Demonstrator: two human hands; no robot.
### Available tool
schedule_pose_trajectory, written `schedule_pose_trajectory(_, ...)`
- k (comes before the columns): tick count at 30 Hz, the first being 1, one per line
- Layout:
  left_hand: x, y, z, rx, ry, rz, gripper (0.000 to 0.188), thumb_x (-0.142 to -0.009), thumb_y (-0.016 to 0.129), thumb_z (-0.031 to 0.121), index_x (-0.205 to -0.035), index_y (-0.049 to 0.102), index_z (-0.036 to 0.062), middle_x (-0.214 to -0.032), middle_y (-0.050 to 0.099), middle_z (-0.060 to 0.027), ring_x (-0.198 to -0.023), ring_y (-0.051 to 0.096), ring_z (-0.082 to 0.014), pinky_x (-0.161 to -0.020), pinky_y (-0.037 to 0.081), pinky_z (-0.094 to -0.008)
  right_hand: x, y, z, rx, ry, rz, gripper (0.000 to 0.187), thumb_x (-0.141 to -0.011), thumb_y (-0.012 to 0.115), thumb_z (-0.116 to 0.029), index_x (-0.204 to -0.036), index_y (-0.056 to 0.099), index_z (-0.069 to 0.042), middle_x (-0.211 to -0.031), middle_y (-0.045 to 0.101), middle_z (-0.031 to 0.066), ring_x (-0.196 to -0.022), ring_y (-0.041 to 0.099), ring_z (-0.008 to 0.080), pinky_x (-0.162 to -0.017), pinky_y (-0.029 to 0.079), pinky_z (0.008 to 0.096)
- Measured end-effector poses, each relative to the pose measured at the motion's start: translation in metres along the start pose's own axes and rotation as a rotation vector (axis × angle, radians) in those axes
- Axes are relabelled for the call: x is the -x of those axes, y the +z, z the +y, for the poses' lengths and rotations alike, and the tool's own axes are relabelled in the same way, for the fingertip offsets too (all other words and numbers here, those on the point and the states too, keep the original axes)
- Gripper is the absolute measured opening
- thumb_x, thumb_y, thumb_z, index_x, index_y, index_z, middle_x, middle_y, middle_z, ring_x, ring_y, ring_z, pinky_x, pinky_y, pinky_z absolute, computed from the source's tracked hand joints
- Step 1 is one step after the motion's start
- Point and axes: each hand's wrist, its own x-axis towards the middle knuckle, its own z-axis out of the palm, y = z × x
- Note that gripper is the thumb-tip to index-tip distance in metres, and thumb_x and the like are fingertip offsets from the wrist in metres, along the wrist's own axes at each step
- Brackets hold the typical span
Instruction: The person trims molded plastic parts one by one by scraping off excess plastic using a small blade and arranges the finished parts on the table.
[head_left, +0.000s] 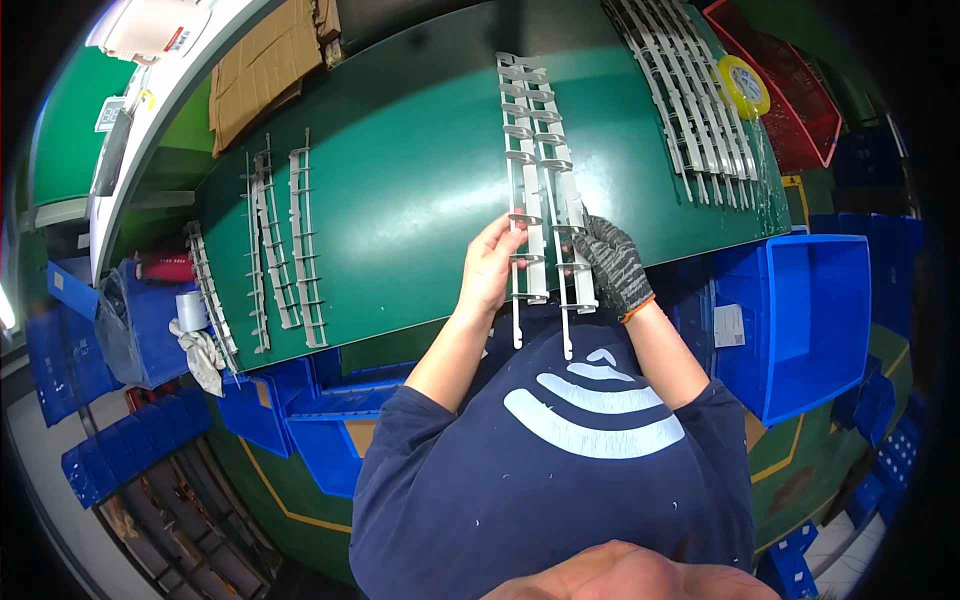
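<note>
Two long, light-grey strips with rods and cross ribs lie side by side over the green table, their near ends reaching past its front edge toward my shirt. My bare left hand is closed on the edge of the left ribbed strip, thumb on top near its lower end. My right hand, in a grey knitted glove with an orange cuff, grips the right ribbed strip at about the same height. Its fingertips are partly hidden behind the ribs. The two strips are close together at the far end.
Several similar strips lie in a row at the right, beside a yellow tape roll and a red crate. More strips lie on the left of the table. Cardboard sits far left; a blue bin stands right.
</note>
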Motion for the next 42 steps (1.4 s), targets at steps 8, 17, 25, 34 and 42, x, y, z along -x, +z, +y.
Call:
schedule_pose_trajectory(8, -0.004, -0.013, -0.024, -0.038, -0.033, 0.036, 0.035, -0.08, 0.047, 0.017, -0.111, 0.044, 0.0023, -0.101, 0.051, -0.0041, -0.093, 0.049, -0.0117, -0.06, 0.037, -0.0185, 0.006, -0.005, -0.008, -0.05, 0.08, 0.095, 0.02, -0.076, 0.051, -0.006, -0.095, 0.052, 0.001, -0.078, 0.055, 0.0039, -0.067, 0.052, 0.0093, -0.058, 0.045, 0.0223)
schedule_pose_trajectory(17, 0.003, -0.001, -0.007, 0.054, -0.055, 0.013, 0.034, -0.079, 0.049, 0.017, -0.109, 0.046, 0.002, -0.1, 0.052, -0.0054, -0.092, 0.05, -0.0111, -0.059, 0.04, -0.0172, 0.008, -0.002, -0.01, 0.035, 0.004, 0.041, 0.021, -0.075, 0.053, -0.008, -0.092, 0.053, 0.003, -0.08, 0.057, 0.0061, -0.07, 0.051, 0.0095, -0.062, 0.043, 0.022)
schedule_pose_trajectory(25, 0.011, 0.012, 0.015, 0.11, -0.068, -0.069, 0.036, -0.077, 0.055, 0.023, -0.107, 0.048, 0.0045, -0.097, 0.051, 0.0004, -0.086, 0.048, -0.0077, -0.063, 0.043, -0.0206, 0.018, 0.006, -0.039, 0.017, -0.03, -0.017, 0.016, -0.075, 0.051, -0.01, -0.086, 0.055, 0.001, -0.072, 0.058, 0.0068, -0.061, 0.052, 0.0097, -0.055, 0.043, 0.0227)
schedule_pose_trajectory(34, 0.012, 0.015, 0.016, 0.124, -0.071, -0.094, 0.035, -0.078, 0.053, 0.023, -0.107, 0.047, 0.0042, -0.098, 0.052, -0.0013, -0.09, 0.048, -0.0096, -0.063, 0.043, -0.0219, 0.021, 0.006, -0.042, 0.079, -0.029, -0.017, 0.016, -0.076, 0.051, -0.012, -0.086, 0.055, 0.0, -0.071, 0.058, 0.0062, -0.061, 0.052, 0.0101, -0.055, 0.042, 0.0224)
schedule_pose_trajectory(42, 0.014, 0.017, 0.017, 0.137, -0.048, -0.109, 0.034, -0.08, 0.051, 0.022, -0.107, 0.046, 0.0022, -0.099, 0.052, -0.0043, -0.092, 0.049, -0.0132, -0.065, 0.044, -0.025, 0.022, 0.006, -0.04, 0.078, -0.045, -0.013, 0.018, -0.077, 0.05, -0.012, -0.089, 0.055, 0.001, -0.072, 0.058, 0.0065, -0.063, 0.052, 0.0103, -0.058, 0.042, 0.0229)
